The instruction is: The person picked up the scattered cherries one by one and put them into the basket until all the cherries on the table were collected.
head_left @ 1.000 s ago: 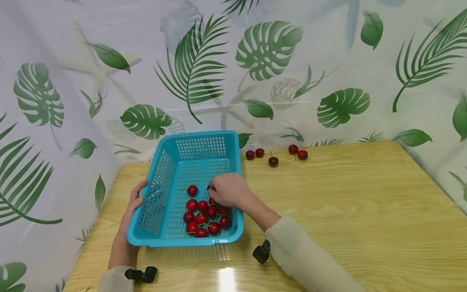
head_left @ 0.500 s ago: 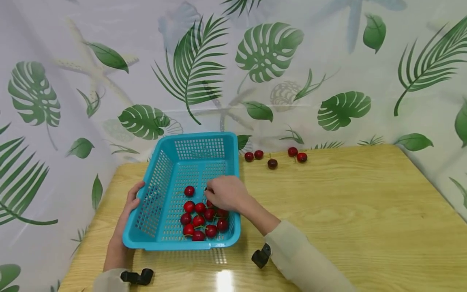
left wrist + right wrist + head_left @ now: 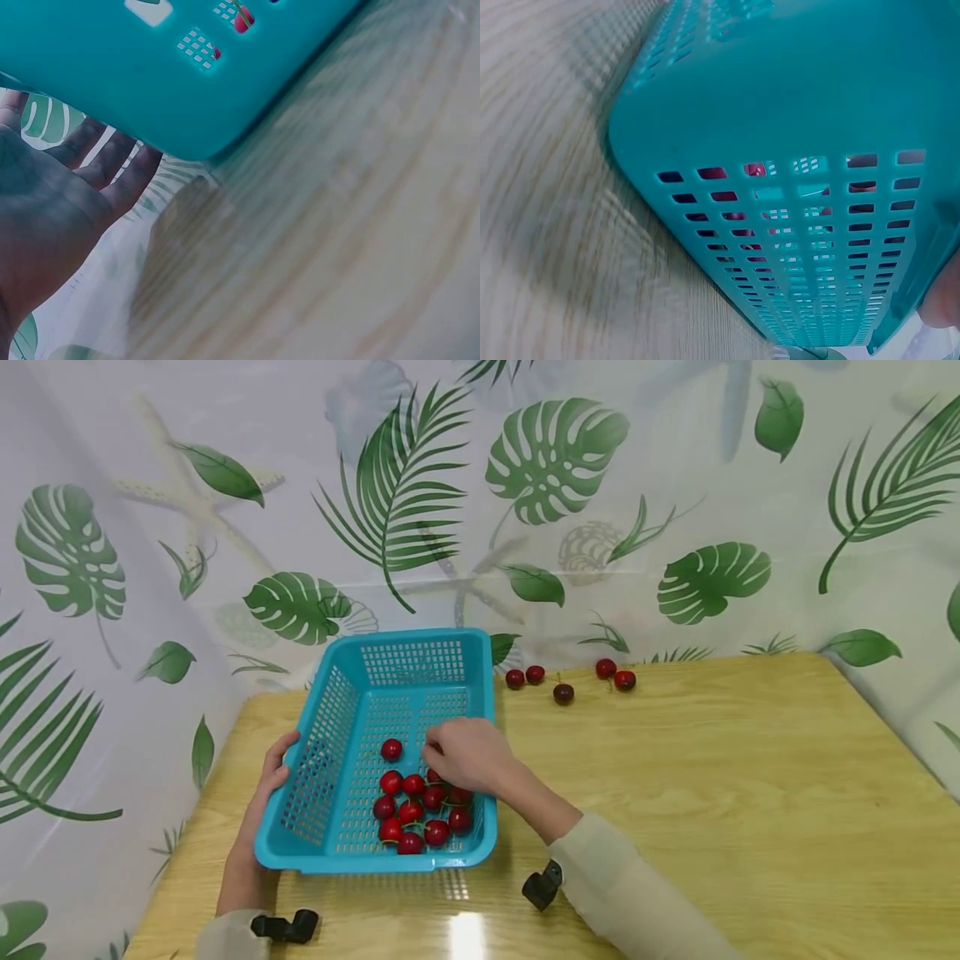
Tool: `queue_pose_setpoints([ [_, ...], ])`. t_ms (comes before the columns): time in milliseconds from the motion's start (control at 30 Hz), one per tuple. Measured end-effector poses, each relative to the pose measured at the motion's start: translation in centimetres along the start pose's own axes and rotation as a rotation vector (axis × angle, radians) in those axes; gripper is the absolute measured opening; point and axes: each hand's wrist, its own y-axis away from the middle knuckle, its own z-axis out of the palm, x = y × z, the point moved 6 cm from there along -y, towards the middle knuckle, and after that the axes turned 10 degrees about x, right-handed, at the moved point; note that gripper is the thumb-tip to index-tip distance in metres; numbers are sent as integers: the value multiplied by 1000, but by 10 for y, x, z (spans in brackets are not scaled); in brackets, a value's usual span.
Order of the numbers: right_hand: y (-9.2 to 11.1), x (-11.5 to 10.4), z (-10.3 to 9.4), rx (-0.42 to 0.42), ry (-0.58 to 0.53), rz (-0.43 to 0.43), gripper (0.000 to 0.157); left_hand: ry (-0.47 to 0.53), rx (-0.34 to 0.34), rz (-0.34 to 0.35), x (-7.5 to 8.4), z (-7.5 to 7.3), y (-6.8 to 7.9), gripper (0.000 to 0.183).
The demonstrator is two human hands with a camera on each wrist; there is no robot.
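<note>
A blue plastic basket (image 3: 300, 857) with perforated walls stands on the wooden table. Red cherries (image 3: 411, 812), several of them with green stems, are bunched in its near right part, and one cherry (image 3: 392, 750) lies a little apart. Along the outside of the basket's left wall, my left hand (image 3: 258, 797) touches the rim with extended fingers; the left wrist view shows those fingers (image 3: 120, 165) against the basket's side. Over the right wall reaches my right hand (image 3: 468, 752), fingers curled above the cherries, pinching a cherry whose surface is hidden by the hand.
Behind the basket's right side, several loose cherries (image 3: 563, 694) lie near the table's back edge. A leaf-printed cloth (image 3: 600, 485) hangs behind and to the left of the wooden table (image 3: 712, 793).
Both hands and the basket keep nearly the same places, with a slight shift of the head view. A dark bit seen earlier at my right fingertips is now hidden.
</note>
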Motion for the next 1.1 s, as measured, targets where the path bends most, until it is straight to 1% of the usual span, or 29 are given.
queue_pose_setpoints([
  [100,0,-1,-3,34,-31,12,31,1,-9,-8,1,0,0,50],
  [233,2,0,-7,82,-130,44,23,2,10,-40,0,1,4,49],
  [333,4,3,-12,157,-286,61,19,-7,38,-78,-2,1,6,47],
  [467,4,14,-22,283,-558,68,17,-32,62,-107,-3,2,5,47],
  [533,5,25,-28,351,-637,76,17,-37,64,-119,-3,2,5,48],
  [567,6,32,-31,384,-652,82,17,-37,65,-123,-3,3,5,48],
  [633,7,47,-39,458,-635,98,18,-35,64,-137,-3,3,4,48],
  [700,9,65,-48,529,-592,120,19,-38,63,-140,-3,3,4,48],
  [767,11,86,-57,593,-539,160,20,-43,57,-131,-2,2,3,49],
  [833,14,109,-63,631,-478,217,20,-43,40,-102,-1,1,1,49],
  [867,15,120,-66,627,-444,251,21,-40,37,-90,0,1,1,50],
  [933,20,141,-68,589,-370,308,23,-36,32,-80,0,0,1,50],
  [1000,24,160,-69,523,-296,356,25,-26,34,-78,0,1,1,49],
  [1100,33,183,-70,427,-183,396,29,-27,43,-106,-1,2,1,48],
])
